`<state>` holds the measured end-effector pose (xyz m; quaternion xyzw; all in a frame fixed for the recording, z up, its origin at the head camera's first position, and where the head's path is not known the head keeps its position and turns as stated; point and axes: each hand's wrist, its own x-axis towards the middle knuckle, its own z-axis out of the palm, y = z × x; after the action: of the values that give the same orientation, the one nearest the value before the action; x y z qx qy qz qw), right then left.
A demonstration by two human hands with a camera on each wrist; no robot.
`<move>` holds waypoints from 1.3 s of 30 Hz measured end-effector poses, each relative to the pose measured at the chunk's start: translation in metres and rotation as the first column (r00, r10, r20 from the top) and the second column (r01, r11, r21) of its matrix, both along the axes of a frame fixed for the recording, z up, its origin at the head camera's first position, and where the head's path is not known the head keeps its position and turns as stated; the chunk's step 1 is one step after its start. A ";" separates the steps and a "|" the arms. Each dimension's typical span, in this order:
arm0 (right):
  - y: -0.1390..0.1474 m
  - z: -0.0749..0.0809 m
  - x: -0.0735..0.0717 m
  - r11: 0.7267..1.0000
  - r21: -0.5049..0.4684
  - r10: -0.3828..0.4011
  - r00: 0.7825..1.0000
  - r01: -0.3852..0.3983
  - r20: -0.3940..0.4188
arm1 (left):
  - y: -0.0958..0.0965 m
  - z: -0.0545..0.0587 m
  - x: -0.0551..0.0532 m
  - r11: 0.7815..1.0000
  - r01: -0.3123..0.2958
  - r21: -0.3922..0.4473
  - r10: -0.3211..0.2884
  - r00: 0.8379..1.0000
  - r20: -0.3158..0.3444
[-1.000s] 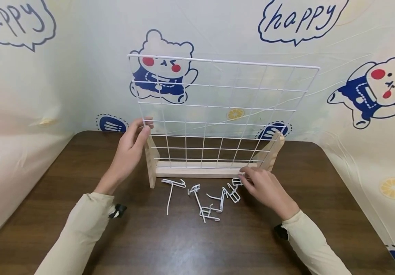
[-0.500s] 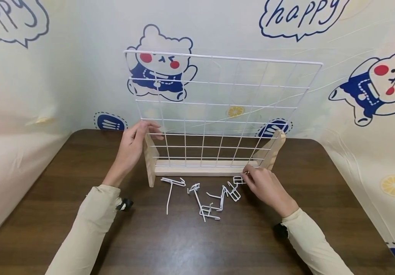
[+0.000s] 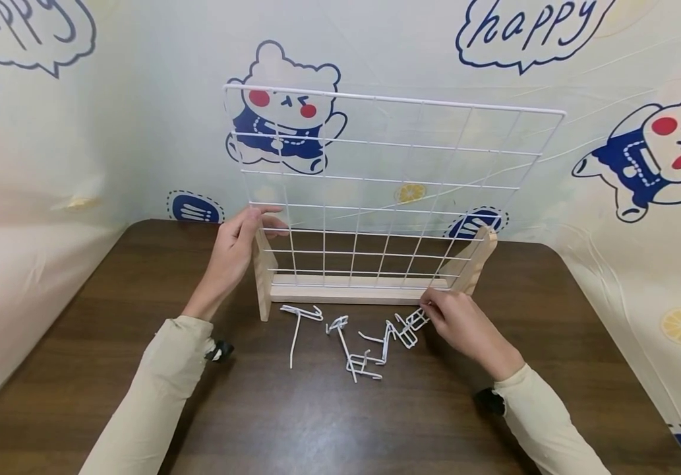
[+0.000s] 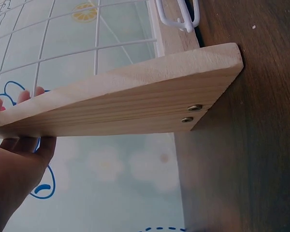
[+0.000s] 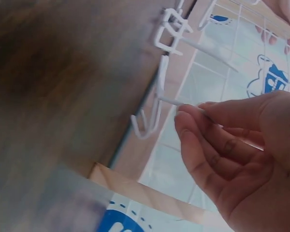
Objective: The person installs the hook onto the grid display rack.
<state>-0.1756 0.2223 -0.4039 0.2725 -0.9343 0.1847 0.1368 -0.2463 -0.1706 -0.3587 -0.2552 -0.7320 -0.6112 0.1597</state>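
A white wire grid panel (image 3: 393, 99) stands upright in a wooden base with two side supports. My left hand (image 3: 230, 247) grips the upper end of the left wooden support (image 4: 135, 99), its fingertips showing behind the grid in the left wrist view. At the base's right front, my right hand (image 3: 465, 323) pinches the straight prong of a white wire hook (image 5: 159, 79) between thumb and fingers. That hook is tilted, its frame end close to the tabletop and other hooks.
More white wire hooks (image 3: 297, 336) lie loose on the brown table (image 3: 293, 415) in front of the base. The right wooden support (image 3: 478, 260) rises just behind my right hand. A patterned curtain (image 3: 150, 132) hangs behind the table.
My left hand has slid from the grid's left edge to wrap the support's top, fingers now behind the grid. My right hand has closed on the rightmost hook and tilted it.
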 end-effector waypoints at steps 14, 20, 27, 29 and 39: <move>0.001 0.017 0.007 0.999 0.053 -0.010 0.999 0.008 0.041 | 0.001 -0.002 -0.003 1.000 0.016 0.016 -0.015 1.000 -0.016; 0.007 0.007 0.001 0.991 -0.116 0.098 0.954 -0.067 0.282 | 0.005 0.005 0.005 1.000 0.011 0.012 -0.011 1.000 0.007; 0.016 -0.001 -0.005 0.951 -0.276 0.265 0.822 -0.138 0.503 | 0.011 0.022 0.020 1.000 0.000 0.001 0.000 1.000 0.002; 0.017 0.001 -0.006 0.947 -0.285 0.275 0.825 -0.145 0.494 | 0.011 0.023 0.021 1.000 0.001 0.002 -0.001 1.000 -0.007; 0.017 0.020 0.000 0.953 -0.284 0.233 0.858 -0.108 0.458 | 0.012 0.022 0.022 1.000 -0.006 -0.001 0.006 1.000 0.015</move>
<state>-0.1758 0.2394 -0.3842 0.2803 -0.8798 0.3739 -0.0866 -0.2245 -0.1584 -0.3366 -0.2484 -0.7342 -0.6124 0.1560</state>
